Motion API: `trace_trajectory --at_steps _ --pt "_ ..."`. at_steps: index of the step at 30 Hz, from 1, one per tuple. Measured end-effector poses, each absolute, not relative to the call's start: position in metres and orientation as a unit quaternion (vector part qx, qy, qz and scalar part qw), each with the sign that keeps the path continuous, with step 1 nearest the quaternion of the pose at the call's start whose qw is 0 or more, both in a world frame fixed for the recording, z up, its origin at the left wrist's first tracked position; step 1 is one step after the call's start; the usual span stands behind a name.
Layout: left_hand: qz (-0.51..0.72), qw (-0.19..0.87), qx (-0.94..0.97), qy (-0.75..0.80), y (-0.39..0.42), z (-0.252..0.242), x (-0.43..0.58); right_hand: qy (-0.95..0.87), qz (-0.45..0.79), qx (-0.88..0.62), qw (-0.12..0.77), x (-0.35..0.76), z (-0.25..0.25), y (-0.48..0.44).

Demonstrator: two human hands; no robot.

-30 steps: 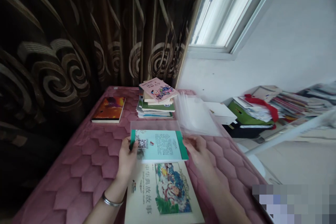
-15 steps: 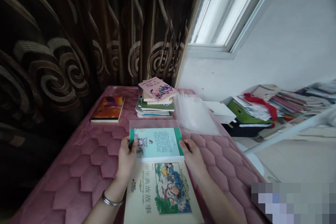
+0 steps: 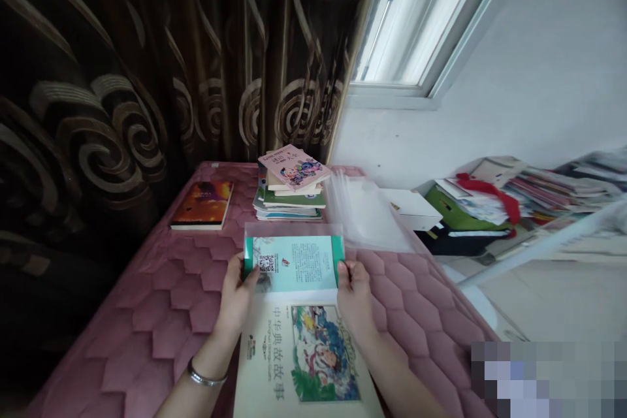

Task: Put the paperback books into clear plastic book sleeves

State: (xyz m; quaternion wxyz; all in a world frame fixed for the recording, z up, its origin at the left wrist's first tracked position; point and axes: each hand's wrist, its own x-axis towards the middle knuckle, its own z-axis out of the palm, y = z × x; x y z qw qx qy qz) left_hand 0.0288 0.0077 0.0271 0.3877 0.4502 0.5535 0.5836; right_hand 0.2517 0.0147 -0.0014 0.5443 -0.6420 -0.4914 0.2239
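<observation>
A green-edged book (image 3: 294, 263) lies back cover up, partly inside a clear plastic sleeve (image 3: 294, 230), on a pink quilted surface (image 3: 161, 313). My left hand (image 3: 238, 297) grips the book's left edge, fingers closed on it. My right hand (image 3: 353, 294) pinches its right edge. The book's near end rests on a larger picture book (image 3: 308, 359) with a white cover and a coloured drawing, which lies between my forearms.
Behind stands a stack of books (image 3: 290, 188), an orange-covered book (image 3: 203, 204) to its left, and a pile of clear sleeves (image 3: 367, 215) to its right. A dark patterned curtain (image 3: 147, 65) hangs behind. More books and papers (image 3: 514, 199) lie on the floor at right.
My right hand moved in from the right and took hold of the book's right edge. The book straightened and slid a little further into the sleeve.
</observation>
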Motion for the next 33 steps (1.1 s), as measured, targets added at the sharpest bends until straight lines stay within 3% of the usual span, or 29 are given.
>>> trace_trajectory --at_steps 10,20,33 --pt "0.583 0.327 0.450 0.593 0.011 0.025 0.031 -0.437 0.318 -0.608 0.581 0.251 -0.004 0.015" --pt "0.572 0.340 0.456 0.590 0.007 0.029 0.031 -0.440 0.340 -0.589 0.586 0.253 -0.003 0.017" --pt "0.586 0.326 0.417 0.614 0.011 0.021 0.034 -0.520 0.422 -0.537 0.513 0.282 0.011 0.028"
